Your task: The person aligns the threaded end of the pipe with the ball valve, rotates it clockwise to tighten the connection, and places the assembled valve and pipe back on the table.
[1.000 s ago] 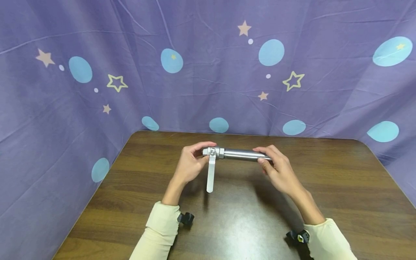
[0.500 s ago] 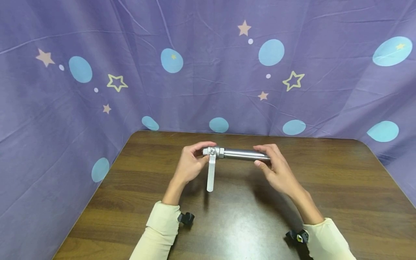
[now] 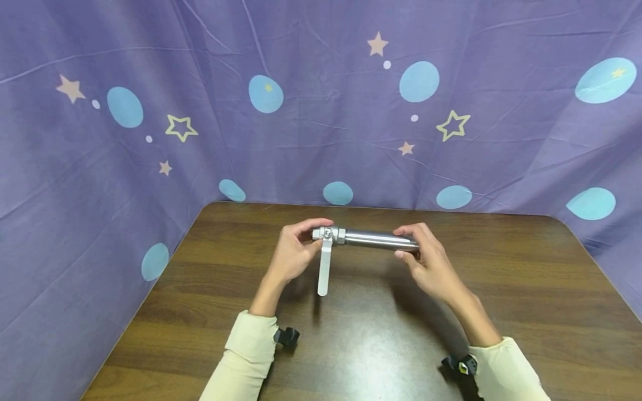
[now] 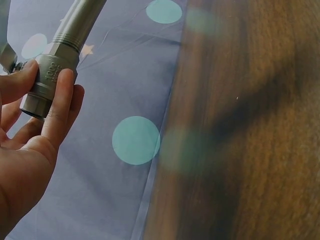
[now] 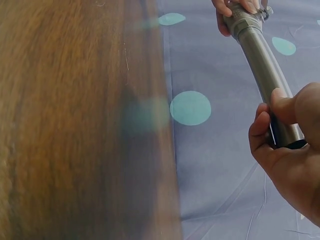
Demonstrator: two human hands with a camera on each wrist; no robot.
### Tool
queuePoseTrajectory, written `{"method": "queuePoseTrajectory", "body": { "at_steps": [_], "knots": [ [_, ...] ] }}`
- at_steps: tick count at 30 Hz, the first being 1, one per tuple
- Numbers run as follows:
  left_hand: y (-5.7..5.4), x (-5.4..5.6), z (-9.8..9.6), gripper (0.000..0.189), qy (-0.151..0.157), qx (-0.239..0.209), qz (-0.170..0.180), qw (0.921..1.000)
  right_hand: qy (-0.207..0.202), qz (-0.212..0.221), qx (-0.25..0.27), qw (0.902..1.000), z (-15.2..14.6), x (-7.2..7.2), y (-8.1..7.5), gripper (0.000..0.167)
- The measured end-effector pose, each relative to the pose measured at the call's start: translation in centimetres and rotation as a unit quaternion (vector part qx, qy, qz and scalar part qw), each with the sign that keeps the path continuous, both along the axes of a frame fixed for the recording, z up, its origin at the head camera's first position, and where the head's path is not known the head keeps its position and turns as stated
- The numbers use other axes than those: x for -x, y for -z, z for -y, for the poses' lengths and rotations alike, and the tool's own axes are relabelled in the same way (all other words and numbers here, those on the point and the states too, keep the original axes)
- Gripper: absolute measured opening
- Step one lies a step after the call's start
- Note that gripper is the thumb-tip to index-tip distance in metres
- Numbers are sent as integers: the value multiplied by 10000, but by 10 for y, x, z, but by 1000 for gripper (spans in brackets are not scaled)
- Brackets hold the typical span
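Observation:
Above the table, a metal ball valve [image 3: 328,234] with a flat lever handle [image 3: 325,270] is joined end to end with a shiny steel pipe [image 3: 376,239]. My left hand [image 3: 293,253] grips the valve body between thumb and fingers; the left wrist view shows the threaded joint [image 4: 67,41] just beyond the fingertips. The lever points toward me, across the pipe's line. At the pipe's far right end, my right hand [image 3: 433,264] holds it with thumb and fingers. In the right wrist view the pipe's open end [image 5: 296,144] lies by the palm.
A brown wooden table [image 3: 351,323] lies below, with the hands' shadows on it. A purple curtain [image 3: 321,139] with stars and blue dots stands along the back and left edges. Black wrist devices [image 3: 287,337] are strapped at both sleeves.
My right thumb and fingers have shifted their grip slightly on the pipe's end. The left hand holds the valve in the same place; its lever has barely moved.

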State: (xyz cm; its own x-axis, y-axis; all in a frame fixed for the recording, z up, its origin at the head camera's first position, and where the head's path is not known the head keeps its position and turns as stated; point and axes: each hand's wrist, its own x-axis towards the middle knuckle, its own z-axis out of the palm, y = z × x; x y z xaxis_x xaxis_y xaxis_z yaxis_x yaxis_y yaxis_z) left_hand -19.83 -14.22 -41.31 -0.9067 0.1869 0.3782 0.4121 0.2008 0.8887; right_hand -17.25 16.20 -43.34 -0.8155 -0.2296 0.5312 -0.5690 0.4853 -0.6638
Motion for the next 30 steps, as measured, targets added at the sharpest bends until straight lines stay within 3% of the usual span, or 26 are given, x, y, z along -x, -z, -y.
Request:
{"method": "queuePoseTrajectory", "body": {
  "at_steps": [11,30],
  "knots": [
    [-1,-2,0,44,22,-49,-14,10000,104,-163,51,9998,1,1,0,38],
    [-1,-2,-2,46,10,-2,17,10000,91,176,-86,9998,-1,0,-2,30]
  ]
}}
